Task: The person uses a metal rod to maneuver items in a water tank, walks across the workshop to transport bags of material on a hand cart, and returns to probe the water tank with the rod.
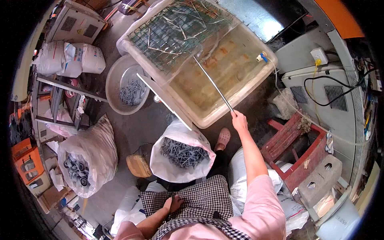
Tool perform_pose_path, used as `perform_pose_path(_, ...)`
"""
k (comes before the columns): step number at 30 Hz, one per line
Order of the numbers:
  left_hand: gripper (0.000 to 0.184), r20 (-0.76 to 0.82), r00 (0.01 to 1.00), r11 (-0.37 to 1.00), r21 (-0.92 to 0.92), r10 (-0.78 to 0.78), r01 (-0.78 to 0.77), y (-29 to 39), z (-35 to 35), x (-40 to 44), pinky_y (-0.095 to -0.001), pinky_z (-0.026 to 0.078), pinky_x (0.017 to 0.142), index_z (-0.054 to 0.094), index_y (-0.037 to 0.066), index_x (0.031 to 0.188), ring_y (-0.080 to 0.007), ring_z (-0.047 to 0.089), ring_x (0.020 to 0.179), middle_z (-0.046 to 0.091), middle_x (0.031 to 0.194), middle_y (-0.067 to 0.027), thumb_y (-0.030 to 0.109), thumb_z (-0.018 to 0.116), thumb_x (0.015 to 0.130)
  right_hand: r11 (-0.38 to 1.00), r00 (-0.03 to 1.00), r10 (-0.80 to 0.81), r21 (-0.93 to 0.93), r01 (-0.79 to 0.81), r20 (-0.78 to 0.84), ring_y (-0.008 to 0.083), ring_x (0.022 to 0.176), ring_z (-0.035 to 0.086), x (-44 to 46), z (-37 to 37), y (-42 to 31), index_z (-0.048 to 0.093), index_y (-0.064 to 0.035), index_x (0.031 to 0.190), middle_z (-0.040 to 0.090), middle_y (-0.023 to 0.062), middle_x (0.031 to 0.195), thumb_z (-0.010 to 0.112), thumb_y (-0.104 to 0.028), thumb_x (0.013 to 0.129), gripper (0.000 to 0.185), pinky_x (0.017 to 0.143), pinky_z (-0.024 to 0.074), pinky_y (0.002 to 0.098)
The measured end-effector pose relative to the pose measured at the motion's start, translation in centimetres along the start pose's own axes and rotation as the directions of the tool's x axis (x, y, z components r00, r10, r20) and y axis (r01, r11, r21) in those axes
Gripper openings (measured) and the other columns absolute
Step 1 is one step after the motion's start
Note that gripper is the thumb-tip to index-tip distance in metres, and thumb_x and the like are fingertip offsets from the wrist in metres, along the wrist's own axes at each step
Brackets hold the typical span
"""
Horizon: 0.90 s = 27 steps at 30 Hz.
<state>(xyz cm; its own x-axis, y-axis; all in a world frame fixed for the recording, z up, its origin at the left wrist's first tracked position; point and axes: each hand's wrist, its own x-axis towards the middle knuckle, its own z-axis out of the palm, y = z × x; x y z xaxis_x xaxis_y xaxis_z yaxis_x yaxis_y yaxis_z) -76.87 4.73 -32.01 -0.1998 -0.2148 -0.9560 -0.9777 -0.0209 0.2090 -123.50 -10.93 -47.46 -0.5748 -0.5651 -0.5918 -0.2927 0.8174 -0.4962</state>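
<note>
My right hand [239, 121] is closed around the end of a long thin metal rod [214, 84]. The rod reaches up and left over a large water-filled tub [240, 94], its far end near a green mesh [160, 38] with pale sticks on it. My left hand [173, 204] rests on the checkered apron [200, 198] at my lap, its fingers partly curled; whether it holds anything is hidden. Between my lap and the tub stands a white sack [160, 170] of grey plastic pieces [184, 154]. A pale board [164, 100] leans along the tub's left edge.
A round basin [114, 94] with grey pieces stands left of the tub. Another open sack [102, 148] holds dark round parts. A small wooden stool [139, 165] is on the floor. At right are a red frame [280, 144], a concrete block [320, 182] and hanging cables.
</note>
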Motion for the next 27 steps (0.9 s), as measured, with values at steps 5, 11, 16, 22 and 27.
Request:
perform_pose_path(5,0.038,-0.032,0.999,1.000,-0.010,0.009,-0.010,0.9,-0.9,-0.2,-0.0439,0.045,0.074,0.053,0.002,0.096,-0.0378,0.056,0.087,0.059,0.090,-0.0231,0.036,0.051,0.081,0.996,0.996,-0.083,0.023,0.084,-0.022,0.0386,0.088,0.055,5.1,4.0,-2.8,0.062,-0.0095,0.097,0.059,0.0211,0.089,0.049,-0.035,0.085,0.031,0.073,0.0443,0.0434)
perform_pose_path(11,0.034,-0.057,0.998,0.999,-0.030,0.034,-0.035,0.0,-0.1,0.6,-0.0426,0.045,0.077,0.056,0.003,0.096,-0.0374,0.056,0.090,0.059,0.093,-0.0224,0.033,0.052,0.080,0.977,0.997,-0.064,0.204,0.069,-0.034,0.0419,0.084,0.054,0.5,5.9,0.1,0.059,-0.0049,0.095,0.058,0.0240,0.085,0.047,-0.034,0.086,0.032,0.068,0.0428,0.0443)
perform_pose_path(16,0.034,0.012,0.999,0.999,0.025,0.037,-0.037,1.0,-1.3,0.3,-0.0428,0.045,0.078,0.055,0.003,0.097,-0.0367,0.056,0.091,0.059,0.094,-0.0220,0.032,0.052,0.080,0.973,0.999,0.014,0.231,-0.001,-0.052,0.0392,0.091,0.054,-4.2,6.0,1.8,0.060,-0.0094,0.103,0.058,0.0220,0.094,0.048,-0.033,0.086,0.032,0.075,0.0445,0.0413)
perform_pose_path(22,0.035,-0.039,0.999,1.000,-0.018,0.023,-0.023,1.0,-2.4,0.3,-0.0439,0.046,0.076,0.054,0.002,0.098,-0.0371,0.056,0.089,0.058,0.095,-0.0227,0.032,0.051,0.081,0.974,0.995,-0.017,0.223,0.038,-0.094,0.0408,0.084,0.055,-0.6,9.0,-0.9,0.060,-0.0031,0.093,0.057,0.0243,0.085,0.047,-0.032,0.086,0.032,0.070,0.0435,0.0426)
perform_pose_path(27,0.037,0.002,0.999,0.999,0.007,0.041,-0.041,0.9,-2.1,0.5,-0.0439,0.046,0.075,0.053,0.001,0.098,-0.0374,0.056,0.088,0.058,0.094,-0.0226,0.033,0.050,0.082,0.973,0.995,-0.024,0.225,0.046,-0.097,0.0389,0.085,0.056,2.5,8.8,-4.2,0.061,-0.0027,0.096,0.059,0.0229,0.087,0.046,-0.034,0.086,0.036,0.072,0.0440,0.0414)
